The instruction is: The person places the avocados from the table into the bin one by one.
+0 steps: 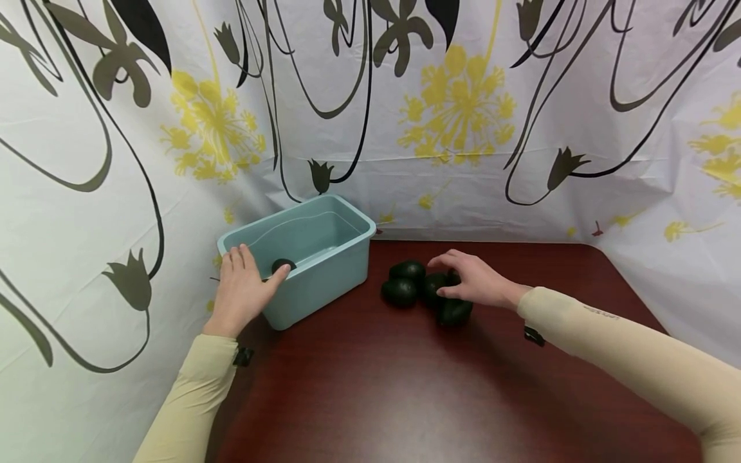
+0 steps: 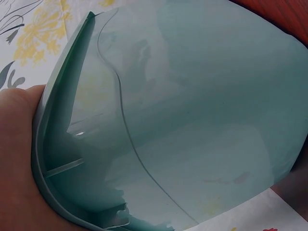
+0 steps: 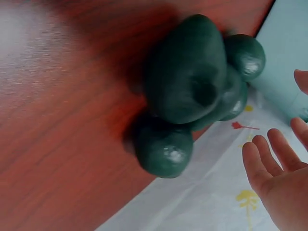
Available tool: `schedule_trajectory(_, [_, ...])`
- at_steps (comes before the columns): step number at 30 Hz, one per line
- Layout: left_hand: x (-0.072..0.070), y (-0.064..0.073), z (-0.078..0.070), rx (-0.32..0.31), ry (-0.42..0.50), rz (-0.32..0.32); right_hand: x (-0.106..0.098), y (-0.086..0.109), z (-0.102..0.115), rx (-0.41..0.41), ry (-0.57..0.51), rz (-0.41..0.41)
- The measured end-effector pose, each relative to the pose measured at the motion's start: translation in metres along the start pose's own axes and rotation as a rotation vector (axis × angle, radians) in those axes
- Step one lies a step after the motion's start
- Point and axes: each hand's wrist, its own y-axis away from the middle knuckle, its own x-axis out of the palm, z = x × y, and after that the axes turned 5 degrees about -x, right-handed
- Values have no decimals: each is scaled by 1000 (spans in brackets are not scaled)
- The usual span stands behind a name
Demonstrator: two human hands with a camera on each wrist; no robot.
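Note:
My left hand (image 1: 240,289) rests on the near left corner of a light blue plastic bin (image 1: 324,283), its thumb lying along the front rim. In the left wrist view that hand borders the rim, and the outer wall of the bin (image 2: 202,110) fills most of the picture. Inside the bin, beside the thumb, a dark round thing (image 1: 283,264) shows in part. Right of the bin lie several dark green avocados (image 1: 399,292) in a cluster. Over its right side hovers my right hand (image 1: 477,281), fingers spread; in the right wrist view the fingers (image 3: 260,168) stand apart from the nearest avocado (image 3: 185,72).
The bin and avocados stand on a dark red-brown wooden table (image 1: 417,379). A white floral cloth (image 1: 463,193) hangs behind the table and along its left side. Dark bands with small devices (image 1: 534,335) sit at both wrists.

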Motion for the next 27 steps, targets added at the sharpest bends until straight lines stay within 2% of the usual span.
schedule_trajectory(12, [0, 0, 1, 4, -3, -7, 15, 26, -21, -24, 23, 15])
schedule_trajectory(20, [-1, -2, 2, 13, -7, -23, 27, 36, -32, -23, 84, 69])
schedule_trajectory(27, [-1, -2, 3, 19, -16, -21, 32, 41, -38, -43, 108, 84])
